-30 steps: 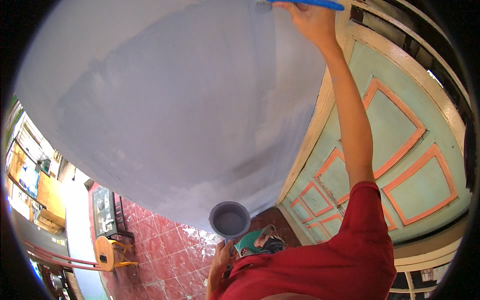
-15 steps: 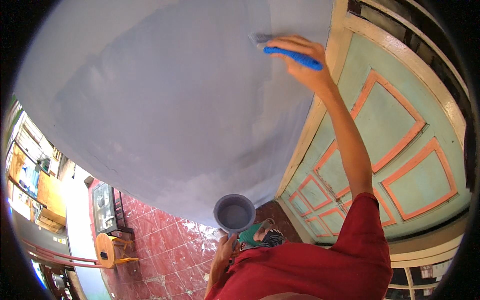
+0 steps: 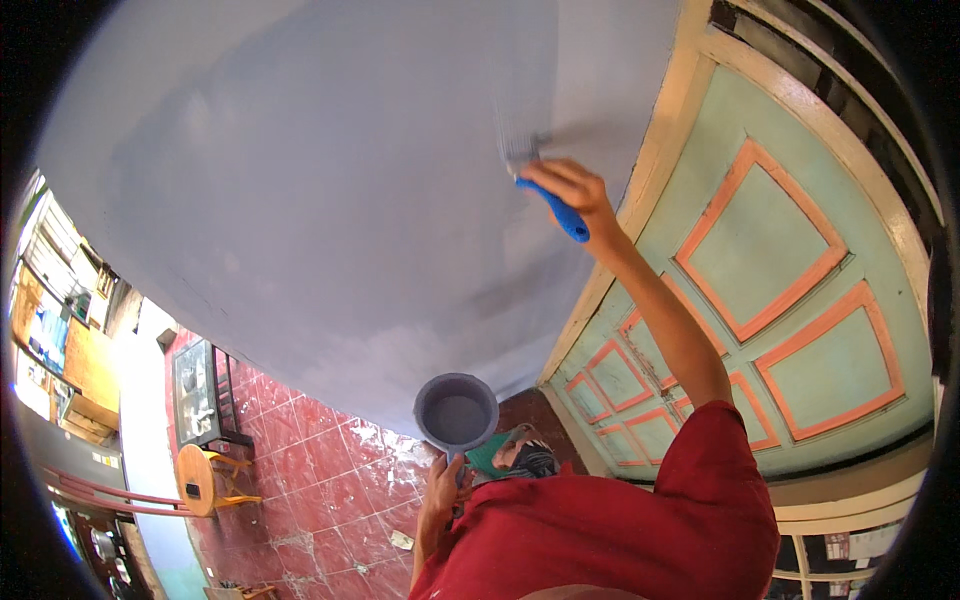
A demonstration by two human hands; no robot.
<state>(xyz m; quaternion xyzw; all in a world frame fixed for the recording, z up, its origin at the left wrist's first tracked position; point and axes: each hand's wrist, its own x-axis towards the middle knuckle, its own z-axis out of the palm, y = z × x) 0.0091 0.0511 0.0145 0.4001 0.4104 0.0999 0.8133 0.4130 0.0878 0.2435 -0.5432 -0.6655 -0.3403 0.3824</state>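
In my right hand (image 3: 570,190) is a paintbrush (image 3: 566,212) with a blue handle, gripped near its neck. Its bristles press against the grey-painted wall (image 3: 350,200), where streaks show around them. My left hand (image 3: 440,492) is wrapped round the handle of a grey dipper (image 3: 456,412), held upright low in front of my body. Grey paint sits inside the dipper; part of its handle is hidden by my fingers.
A pale green door (image 3: 770,240) with orange trim and a cream frame stands to the right. On the red tiled floor (image 3: 330,490) at lower left are a round wooden stool (image 3: 197,478) and a dark glass-topped table (image 3: 196,385). Green and striped items lie beneath the dipper.
My right hand has drawn the paintbrush down the wall, and the handle now points more downward. The dipper stays in my left hand, shifted slightly left and up in view.
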